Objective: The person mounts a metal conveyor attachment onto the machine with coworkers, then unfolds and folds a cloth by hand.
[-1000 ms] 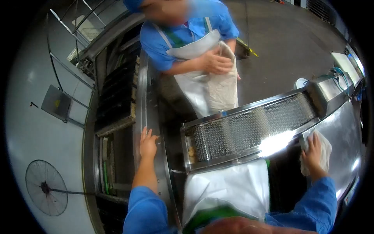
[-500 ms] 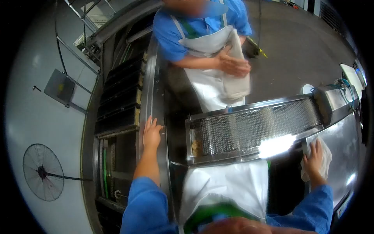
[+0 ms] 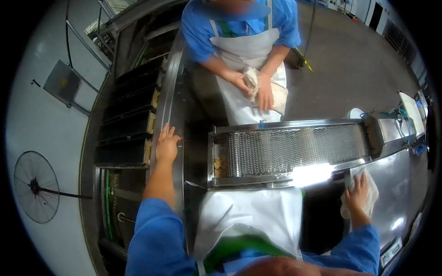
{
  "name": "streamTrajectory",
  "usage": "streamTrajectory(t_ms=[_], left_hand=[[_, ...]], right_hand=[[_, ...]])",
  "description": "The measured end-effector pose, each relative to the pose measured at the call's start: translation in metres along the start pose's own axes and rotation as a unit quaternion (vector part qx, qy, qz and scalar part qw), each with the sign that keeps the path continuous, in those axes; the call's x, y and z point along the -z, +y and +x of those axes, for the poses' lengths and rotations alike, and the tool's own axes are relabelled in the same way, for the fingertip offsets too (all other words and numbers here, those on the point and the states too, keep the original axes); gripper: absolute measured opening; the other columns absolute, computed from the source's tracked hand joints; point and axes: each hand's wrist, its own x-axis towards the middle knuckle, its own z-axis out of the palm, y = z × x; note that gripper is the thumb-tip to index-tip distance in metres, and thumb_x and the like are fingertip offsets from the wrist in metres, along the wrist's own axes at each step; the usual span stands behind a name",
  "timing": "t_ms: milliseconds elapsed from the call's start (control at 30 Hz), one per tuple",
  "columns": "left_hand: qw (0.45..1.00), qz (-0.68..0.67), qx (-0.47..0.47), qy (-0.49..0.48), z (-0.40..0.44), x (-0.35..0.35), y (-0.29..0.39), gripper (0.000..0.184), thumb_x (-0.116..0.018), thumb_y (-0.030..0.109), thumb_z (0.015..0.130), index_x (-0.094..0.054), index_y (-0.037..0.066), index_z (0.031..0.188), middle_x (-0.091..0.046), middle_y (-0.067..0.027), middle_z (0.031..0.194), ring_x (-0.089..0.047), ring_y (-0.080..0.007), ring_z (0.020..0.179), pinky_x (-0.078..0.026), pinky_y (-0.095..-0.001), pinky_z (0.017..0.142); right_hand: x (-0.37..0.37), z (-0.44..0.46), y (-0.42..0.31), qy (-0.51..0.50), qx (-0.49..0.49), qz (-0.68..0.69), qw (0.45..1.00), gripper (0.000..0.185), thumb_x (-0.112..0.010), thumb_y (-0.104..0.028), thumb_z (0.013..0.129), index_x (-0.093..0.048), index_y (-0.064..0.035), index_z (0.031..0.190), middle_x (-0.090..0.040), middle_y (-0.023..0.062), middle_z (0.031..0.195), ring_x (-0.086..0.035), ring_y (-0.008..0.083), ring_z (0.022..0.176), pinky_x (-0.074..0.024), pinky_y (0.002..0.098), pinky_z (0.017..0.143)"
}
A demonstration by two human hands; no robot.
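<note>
My left hand [image 3: 167, 146] rests on the metal rail [image 3: 166, 94] of the machine at left, its fingers stretched out and nothing in it. At right, my right hand [image 3: 358, 194] presses a crumpled white cloth [image 3: 371, 193] onto the corner of a steel table [image 3: 391, 184], the fingers laid over the fabric. Between my arms lies a short wire-mesh conveyor [image 3: 294, 149] in a steel frame. Yellowish crumbs [image 3: 220, 166] are gathered at its left end.
Across the conveyor stands a co-worker in a white apron [image 3: 244, 50], both hands on a pale cloth [image 3: 251, 84]. Dark trays [image 3: 124, 133] line the machine at left. A wall fan [image 3: 37, 186] is beyond them. A motor housing [image 3: 391, 133] caps the conveyor's right end.
The view has shifted slightly, moving most things left. The co-worker's hands have come lower and now bunch up the pale cloth. My hands keep their places on the rail and the white cloth.
</note>
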Motion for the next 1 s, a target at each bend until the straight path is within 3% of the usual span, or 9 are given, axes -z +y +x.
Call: streamTrajectory(t_ms=[33,300,400,1000], left_hand=[[1.000,0.025,-0.006,-0.004,0.000,0.000,0.000,0.017,-0.057,0.002,0.079,-0.070,0.011,0.084,-0.051,-0.0092,0.135,-0.033,-0.0276,0.136,-0.033,-0.0369,0.109],[0.999,-0.029,0.019,-0.005,-0.001,0.005,0.004,0.014,-0.056,0.003,0.080,-0.068,0.010,0.081,-0.051,-0.0074,0.136,-0.033,-0.0270,0.136,-0.032,-0.0361,0.110],[1.000,0.002,-0.001,0.005,-0.001,0.004,0.003,0.015,-0.056,0.003,0.080,-0.068,0.011,0.081,-0.051,-0.0077,0.136,-0.032,-0.0270,0.137,-0.032,-0.0363,0.110],[1.000,-0.009,-0.016,0.013,-0.001,0.006,0.003,0.013,-0.055,0.005,0.080,-0.067,0.008,0.080,-0.052,-0.0110,0.134,-0.032,-0.0292,0.136,-0.032,-0.0376,0.109]], right_hand=[[0.006,-0.001,-0.006,-0.009,-0.012,-0.011,1.000,0.064,-0.072,-0.013,0.071,-0.046,-0.0079,0.130,-0.026,0.0209,0.148,-0.026,0.0408,0.136,-0.0239,0.0490,0.110],[0.017,0.000,-0.014,-0.031,-0.024,0.012,0.999,0.063,-0.070,-0.012,0.072,-0.046,-0.0070,0.130,-0.027,0.0222,0.148,-0.025,0.0409,0.136,-0.0234,0.0485,0.111],[0.002,-0.001,-0.004,0.009,0.000,0.010,1.000,0.071,-0.073,-0.011,0.065,-0.044,-0.0116,0.130,-0.028,0.0227,0.147,-0.026,0.0432,0.135,-0.0257,0.0505,0.110],[-0.002,0.001,-0.001,0.019,0.004,-0.013,1.000,0.070,-0.073,-0.013,0.066,-0.044,-0.0099,0.130,-0.030,0.0218,0.145,-0.028,0.0411,0.134,-0.0257,0.0490,0.110]])
